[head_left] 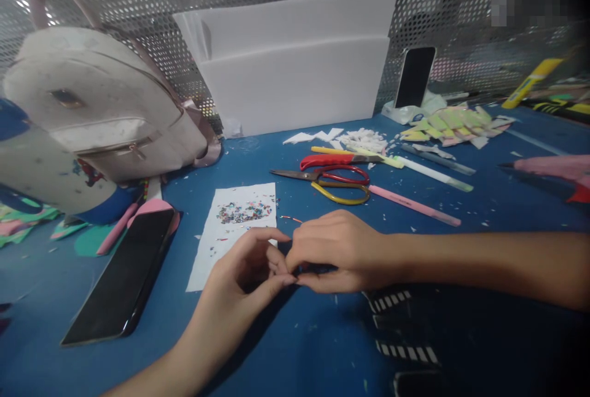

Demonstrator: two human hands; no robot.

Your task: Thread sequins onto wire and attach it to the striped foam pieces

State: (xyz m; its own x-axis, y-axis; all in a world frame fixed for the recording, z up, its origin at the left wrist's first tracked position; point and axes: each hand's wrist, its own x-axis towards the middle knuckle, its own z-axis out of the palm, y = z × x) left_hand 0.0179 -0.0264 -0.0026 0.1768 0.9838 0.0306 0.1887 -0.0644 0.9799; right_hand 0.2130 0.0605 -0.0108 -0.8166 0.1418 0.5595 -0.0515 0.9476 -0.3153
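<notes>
My left hand [251, 268] and my right hand [338, 252] meet at the fingertips above the blue table. Both are closed in a pinch, thumbs nearly touching. What lies between the fingers is too small and hidden to make out. A thin reddish strand [290, 219], with a pale bit at its end, pokes out from behind my right hand. Beside my left hand lies a white sheet of paper [205, 262], bearing a heap of tiny multicoloured beads or sequins [244, 212]. Scissors [341, 183] with red and yellow handles rest just beyond my right hand.
Left: black phone [122, 280], white mug [59, 169], pale backpack [110, 102]. Behind the scissors: a red-handled cutter [332, 160], pink pen [415, 205], white scraps [362, 140]. A white folded board [299, 77] and an upright phone [415, 77] stand at the back. Pink glue gun [553, 166] right.
</notes>
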